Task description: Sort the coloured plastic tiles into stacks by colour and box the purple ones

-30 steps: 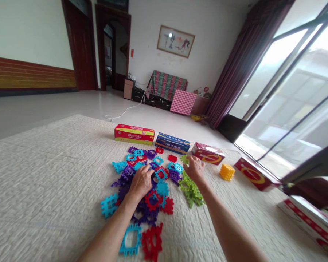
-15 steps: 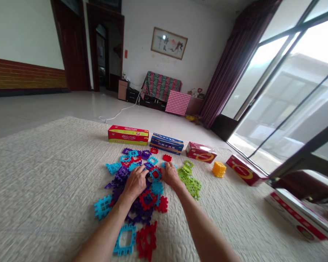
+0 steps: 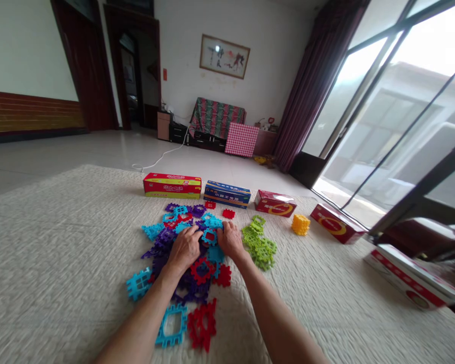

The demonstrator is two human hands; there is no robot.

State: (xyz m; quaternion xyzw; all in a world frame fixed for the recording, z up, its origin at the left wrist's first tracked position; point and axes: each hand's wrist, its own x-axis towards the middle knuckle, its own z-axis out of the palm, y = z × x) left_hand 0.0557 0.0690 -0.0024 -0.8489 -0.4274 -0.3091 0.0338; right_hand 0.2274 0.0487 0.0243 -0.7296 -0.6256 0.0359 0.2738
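A heap of flat plastic interlocking tiles (image 3: 182,222) in blue, purple and red lies on a cream rug (image 3: 60,253). My left hand (image 3: 184,248) rests palm down on the heap, fingers curled over purple and blue tiles. Close beside it, my right hand (image 3: 230,240) is also on the heap, its fingers bent around the edge of a blue tile with a red centre (image 3: 210,236). A separate cluster of green tiles (image 3: 260,244) lies just right of my right hand. A yellow tile cube (image 3: 300,224) stands further right.
Along the rug's far edge lie a red-yellow box (image 3: 172,185), a blue box (image 3: 226,193) and a red box (image 3: 275,203). Two more red boxes (image 3: 337,223) (image 3: 409,275) lie at the right by the glass doors. Loose blue (image 3: 171,326) and red (image 3: 202,323) tiles lie nearest me.
My right hand has moved left from the green tiles to the middle of the heap, beside my left hand. The view has shifted slightly.
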